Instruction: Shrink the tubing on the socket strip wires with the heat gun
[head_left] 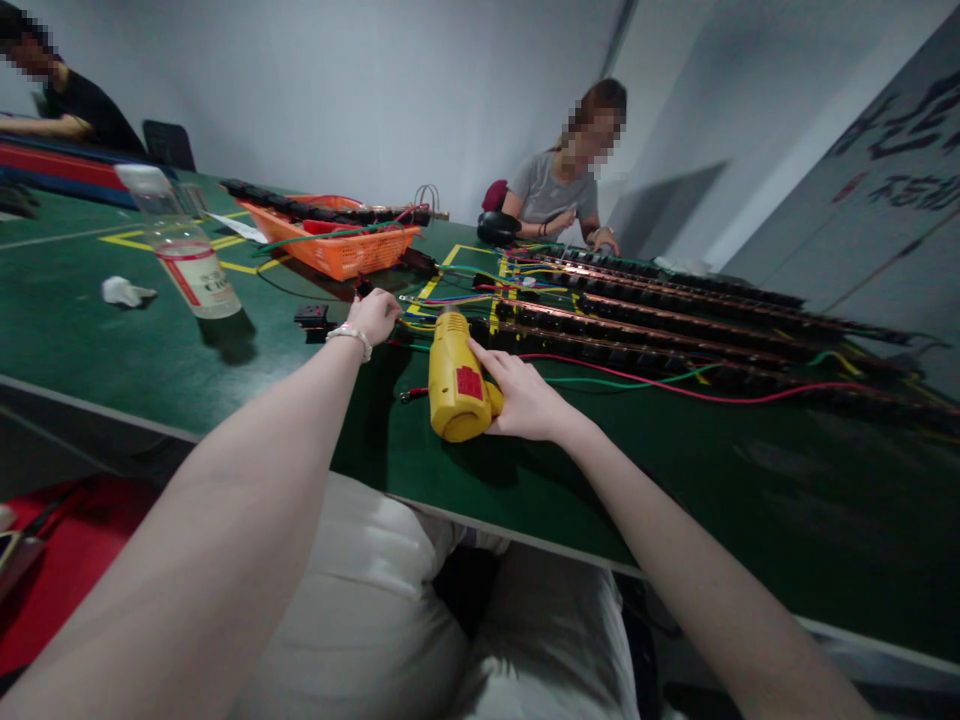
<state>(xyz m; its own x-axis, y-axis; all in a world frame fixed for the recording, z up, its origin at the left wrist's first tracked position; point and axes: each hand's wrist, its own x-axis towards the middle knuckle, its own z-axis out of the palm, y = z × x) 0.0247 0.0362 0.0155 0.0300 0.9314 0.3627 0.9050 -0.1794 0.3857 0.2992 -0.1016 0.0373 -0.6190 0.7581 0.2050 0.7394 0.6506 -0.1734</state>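
Note:
A yellow heat gun (456,385) with a red label is gripped at its handle by my right hand (525,395). Its nozzle points away from me, toward a bundle of thin coloured wires (420,325). Just left of these wires, my left hand (375,316) has its fingers closed; what they pinch is hidden, though a small dark piece (364,287) shows at the fingertips. Beside that wrist lies a black connector block (313,320). The wires run to long black strips with copper-coloured bars (600,325) on the right.
An orange basket (345,256) holding similar strips stands behind my left hand. Left of it are a clear labelled bottle (195,270) and a crumpled white tissue (127,292) on the green table (90,345). A person (559,185) sits across; another (75,110) is far left.

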